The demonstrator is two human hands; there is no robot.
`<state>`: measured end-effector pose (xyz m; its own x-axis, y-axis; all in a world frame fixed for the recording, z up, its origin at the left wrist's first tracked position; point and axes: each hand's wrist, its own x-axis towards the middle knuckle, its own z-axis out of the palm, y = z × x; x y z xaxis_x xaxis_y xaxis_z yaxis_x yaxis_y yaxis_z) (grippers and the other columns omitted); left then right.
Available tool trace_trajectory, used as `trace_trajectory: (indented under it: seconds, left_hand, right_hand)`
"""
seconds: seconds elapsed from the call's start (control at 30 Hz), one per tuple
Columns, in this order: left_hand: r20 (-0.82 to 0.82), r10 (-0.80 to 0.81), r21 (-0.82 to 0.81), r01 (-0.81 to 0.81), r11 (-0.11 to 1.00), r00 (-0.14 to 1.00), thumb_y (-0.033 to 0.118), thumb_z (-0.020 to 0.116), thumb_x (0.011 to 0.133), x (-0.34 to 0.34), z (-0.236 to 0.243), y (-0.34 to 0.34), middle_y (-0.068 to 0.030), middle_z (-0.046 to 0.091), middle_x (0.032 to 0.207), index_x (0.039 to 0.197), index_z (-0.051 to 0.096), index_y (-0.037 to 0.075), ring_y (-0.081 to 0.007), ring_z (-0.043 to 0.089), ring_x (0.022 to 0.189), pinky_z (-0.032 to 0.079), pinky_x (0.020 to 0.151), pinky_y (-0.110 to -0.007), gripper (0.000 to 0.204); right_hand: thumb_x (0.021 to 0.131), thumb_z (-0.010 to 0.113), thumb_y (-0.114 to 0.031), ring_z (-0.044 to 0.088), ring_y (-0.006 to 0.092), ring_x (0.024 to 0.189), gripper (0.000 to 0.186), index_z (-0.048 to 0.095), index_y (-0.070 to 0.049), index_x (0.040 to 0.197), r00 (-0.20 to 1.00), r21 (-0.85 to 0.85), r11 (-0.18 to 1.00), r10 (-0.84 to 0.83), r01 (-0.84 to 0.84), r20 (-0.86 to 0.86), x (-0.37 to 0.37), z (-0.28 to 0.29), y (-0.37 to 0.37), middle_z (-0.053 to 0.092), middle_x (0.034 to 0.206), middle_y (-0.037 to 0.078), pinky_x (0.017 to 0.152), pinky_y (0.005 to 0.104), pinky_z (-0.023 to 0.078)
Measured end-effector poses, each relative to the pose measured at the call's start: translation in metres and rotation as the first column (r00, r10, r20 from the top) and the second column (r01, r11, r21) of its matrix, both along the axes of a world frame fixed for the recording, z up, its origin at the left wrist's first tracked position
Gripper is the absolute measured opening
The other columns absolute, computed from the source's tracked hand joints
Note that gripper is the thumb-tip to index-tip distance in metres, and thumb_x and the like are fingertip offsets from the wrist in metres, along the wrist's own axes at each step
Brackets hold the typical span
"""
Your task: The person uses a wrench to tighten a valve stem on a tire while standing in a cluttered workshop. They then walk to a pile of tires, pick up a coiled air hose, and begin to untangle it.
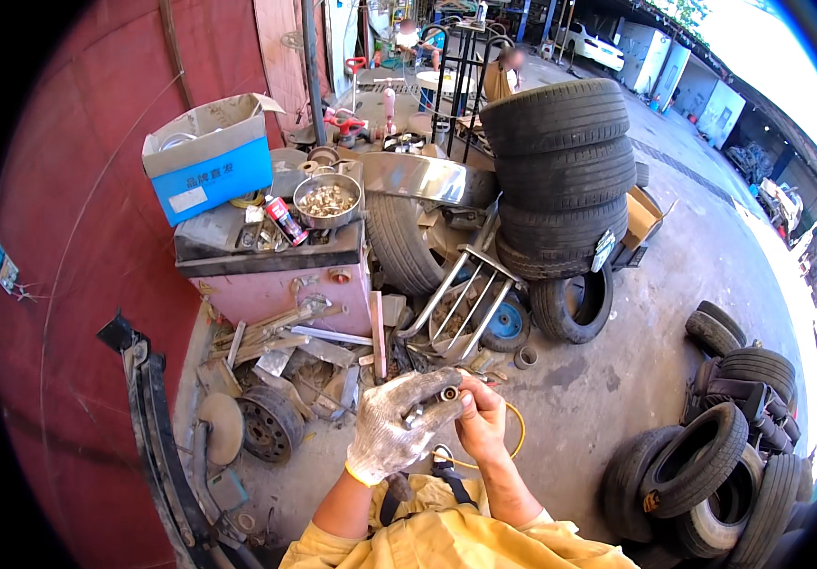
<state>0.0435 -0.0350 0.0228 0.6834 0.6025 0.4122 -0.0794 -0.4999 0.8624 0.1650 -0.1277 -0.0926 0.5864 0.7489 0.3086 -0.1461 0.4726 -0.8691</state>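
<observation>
My left hand (397,422), in a soiled white knit work glove with a yellow cuff, is closed around a small metal fitting. The dark round end of this fitting (449,393) has a brass-coloured ring and sticks out between the gloved fingers. A bit of shiny metal (414,415) also shows in the glove. Bare and ungloved, my right hand (482,422) pinches close against the fitting's right side, thumb and fingers pressed together; its fingertips are partly hidden. A thin yellow hose (522,429) curves behind and below my right hand.
A pink cabinet (280,303) carries a blue carton (214,171), a spray can (286,221) and a metal bowl (352,218) of small brass-coloured parts. Stacked tyres (560,175) stand ahead, a metal frame (461,308) beside them. More tyres (693,460) lie right. People (501,78) sit far back.
</observation>
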Motion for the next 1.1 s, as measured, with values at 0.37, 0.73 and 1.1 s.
trace_trajectory:
  seconds: [0.37,0.73,1.1]
  left_hand:
    - [0.071,-0.013,-0.16,0.025,0.987,0.997,0.005,0.076,0.079,0.0,-0.006,0.0,-0.0099,0.07,0.094,0.108,0.07,-0.003,-0.0118,0.065,0.078,0.053,0.067,-0.025,0.031]
    - [0.063,0.026,-0.287,-0.007,0.958,0.998,0.007,0.076,0.079,-0.006,-0.007,0.006,-0.008,0.068,0.087,0.105,0.07,-0.001,-0.0113,0.063,0.071,0.051,0.062,-0.026,0.027]
    - [0.065,0.074,-0.356,-0.046,0.933,0.995,0.006,0.074,0.079,-0.011,-0.007,0.006,-0.008,0.068,0.089,0.105,0.07,-0.001,-0.0121,0.063,0.074,0.05,0.065,-0.026,0.027]
  right_hand:
    - [0.097,0.062,-0.019,0.049,0.0101,0.087,0.029,0.062,0.006,0.112,0.998,0.068,0.997,0.018,-0.022,0.058,0.002,0.014,0.011,0.058,0.107,0.006,0.076,0.024,0.042]
    - [0.097,0.062,-0.018,0.049,0.0107,0.079,0.027,0.061,0.007,0.108,0.985,-0.049,0.998,-0.02,0.028,0.171,-0.008,0.044,0.011,0.058,0.098,0.007,0.069,0.0241,0.042]
    - [0.096,0.064,-0.021,0.051,0.0073,0.083,0.03,0.063,0.005,0.109,0.952,-0.088,0.99,-0.078,0.108,0.297,-0.014,0.049,0.015,0.062,0.107,0.005,0.073,0.0226,0.043]
